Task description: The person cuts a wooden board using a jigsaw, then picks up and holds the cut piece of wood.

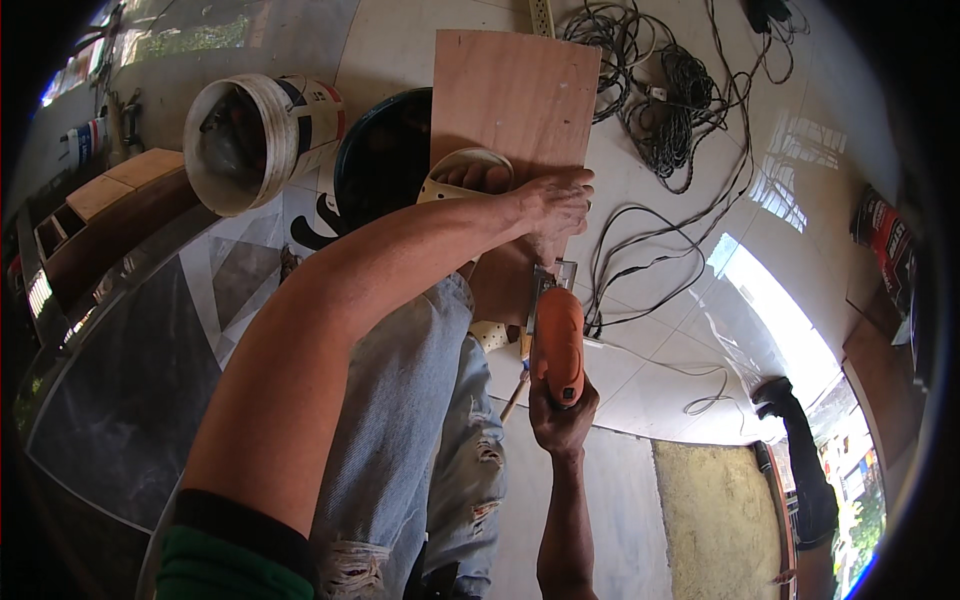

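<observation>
A reddish-brown plywood board [515, 90] lies lengthwise ahead of me. My left hand [558, 205] presses on its right part, fingers curled at the right edge; what is under the palm is hidden. My right hand [563, 415] grips the rear of an orange jigsaw [560, 340], whose metal base plate [566, 274] rests at the board's near right edge, just short of my left hand. The blade is not visible. My foot in a beige perforated clog [440, 188] stands on the board's left side.
A white bucket [235, 150] and a dark round tub [375, 150] stand at the left. Tangled black cables [675, 100] spread over the tiled floor at the right. Dark tile panels [130, 380] lie at the left, and another person's leg [808, 460] shows at the far right.
</observation>
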A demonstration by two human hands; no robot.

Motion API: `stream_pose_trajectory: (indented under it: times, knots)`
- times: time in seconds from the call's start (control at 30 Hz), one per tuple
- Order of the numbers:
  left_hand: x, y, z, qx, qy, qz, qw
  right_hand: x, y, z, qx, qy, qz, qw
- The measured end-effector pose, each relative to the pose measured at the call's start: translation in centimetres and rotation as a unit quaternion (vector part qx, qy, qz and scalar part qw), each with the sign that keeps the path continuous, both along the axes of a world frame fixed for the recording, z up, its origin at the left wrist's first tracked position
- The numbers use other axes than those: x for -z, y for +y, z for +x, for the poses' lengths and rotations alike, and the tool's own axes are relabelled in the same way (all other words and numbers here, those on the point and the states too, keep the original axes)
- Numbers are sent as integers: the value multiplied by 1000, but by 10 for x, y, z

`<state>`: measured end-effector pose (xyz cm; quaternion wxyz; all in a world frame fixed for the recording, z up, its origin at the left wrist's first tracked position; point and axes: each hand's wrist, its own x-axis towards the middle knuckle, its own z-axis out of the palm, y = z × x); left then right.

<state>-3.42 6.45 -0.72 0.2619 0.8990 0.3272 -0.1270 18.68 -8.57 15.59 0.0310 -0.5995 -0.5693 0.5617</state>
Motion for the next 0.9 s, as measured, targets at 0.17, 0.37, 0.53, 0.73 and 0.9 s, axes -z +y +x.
stream_pose_trajectory:
  times: [0.17,0.37,0.53,0.73,0.9]
  knots:
    - [-1,-1,0,1,1,1,1000,2,0,1,-11,3,11,1000]
    - [-3,-1,0,3,4,0,1000,7,-2,0,0,14,47,999]
    - [-3,-1,0,3,5,0,1000,6,-1,0,0,10,35,999]
    - [-3,0,-1,3,0,-3,1000,3,2,1,-15,1,14,1000]
    - [-2,0,-1,4,-4,-4,1000,4,2,1,-7,6,9,1000]
